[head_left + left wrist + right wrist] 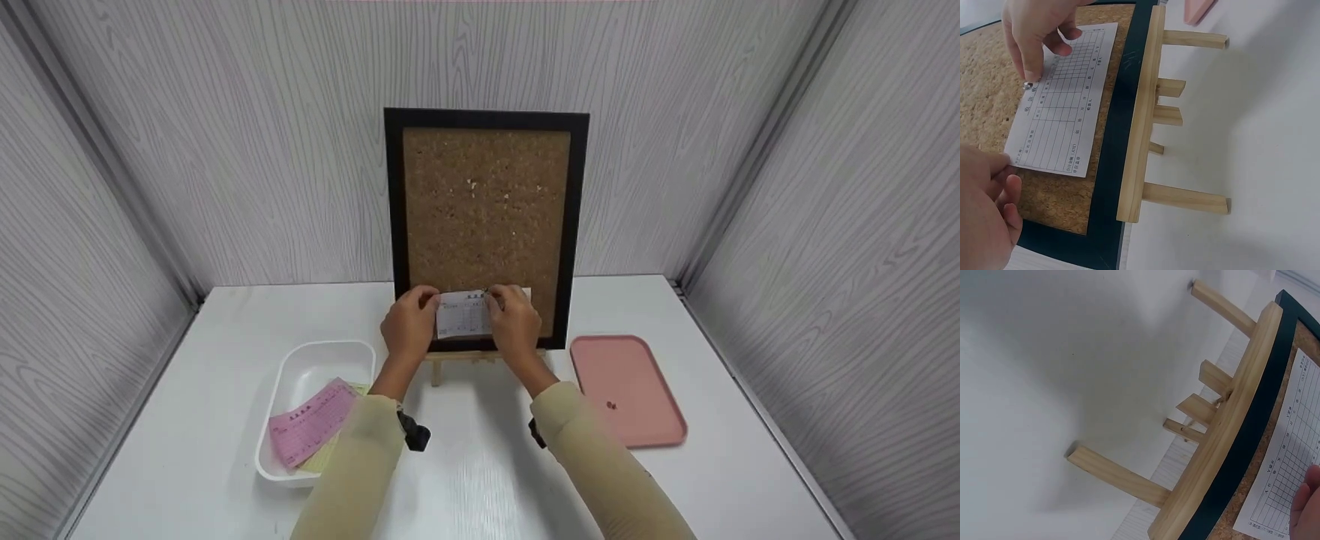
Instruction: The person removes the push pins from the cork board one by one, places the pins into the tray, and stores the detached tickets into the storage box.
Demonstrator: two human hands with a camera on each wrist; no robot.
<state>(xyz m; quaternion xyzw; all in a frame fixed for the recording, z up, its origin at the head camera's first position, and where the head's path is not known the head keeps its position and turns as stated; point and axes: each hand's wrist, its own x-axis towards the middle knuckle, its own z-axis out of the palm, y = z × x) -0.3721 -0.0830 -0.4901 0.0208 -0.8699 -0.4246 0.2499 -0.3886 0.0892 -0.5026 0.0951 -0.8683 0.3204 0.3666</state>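
A white printed form [465,313] lies flat against the lower part of a black-framed corkboard [487,210]. My left hand [411,321] pinches the form's upper left corner between thumb and fingers, as the left wrist view shows. At the form's top edge, my right hand [515,319] holds a small silver pushpin [1028,86] at its fingertips. The pin's point is hidden. In the right wrist view, only curled fingers of the right hand [1307,503] show, over the form [1289,455].
The board leans on a wooden easel [1143,118]. To the left, a white bin [279,401] contains pink slips [315,421] and yellow slips [324,454]. A pink tray [619,367] on the right bears a couple of small reddish pieces [611,405]. Grey wood-grain panels surround the table.
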